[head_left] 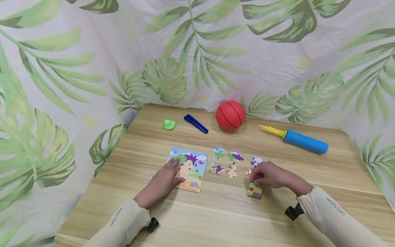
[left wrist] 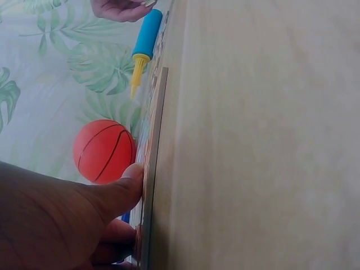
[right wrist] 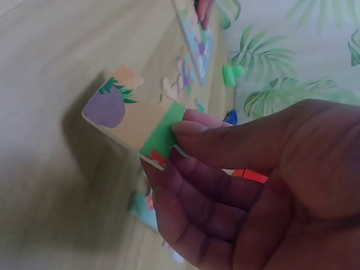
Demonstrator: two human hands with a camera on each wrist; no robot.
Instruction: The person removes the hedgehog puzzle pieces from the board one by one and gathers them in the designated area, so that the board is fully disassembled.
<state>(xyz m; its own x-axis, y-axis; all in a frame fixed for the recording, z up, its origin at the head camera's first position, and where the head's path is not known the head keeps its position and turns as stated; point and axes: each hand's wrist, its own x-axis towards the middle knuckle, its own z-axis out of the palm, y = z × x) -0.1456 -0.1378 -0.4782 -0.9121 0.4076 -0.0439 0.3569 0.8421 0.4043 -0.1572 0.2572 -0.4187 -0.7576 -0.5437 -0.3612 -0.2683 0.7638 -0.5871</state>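
A hedgehog puzzle board (head_left: 192, 164) lies on the wooden table (head_left: 216, 212). My left hand (head_left: 165, 180) rests flat on its left part, and its thumb (left wrist: 121, 188) presses the board's edge (left wrist: 154, 163). My right hand (head_left: 266, 175) pinches a puzzle piece (head_left: 254, 190) between thumb and fingers; the piece (right wrist: 132, 115) shows a purple fruit and a green strip and hangs just above the table. Several loose pieces (head_left: 229, 163) lie between the two hands.
Along the far edge sit a green toy duck (head_left: 169, 124), a dark blue clip (head_left: 195, 123), a red ball (head_left: 230, 114) and a blue pump with a yellow nozzle (head_left: 297, 139). A leaf-print cloth (head_left: 197, 51) hangs behind the table.
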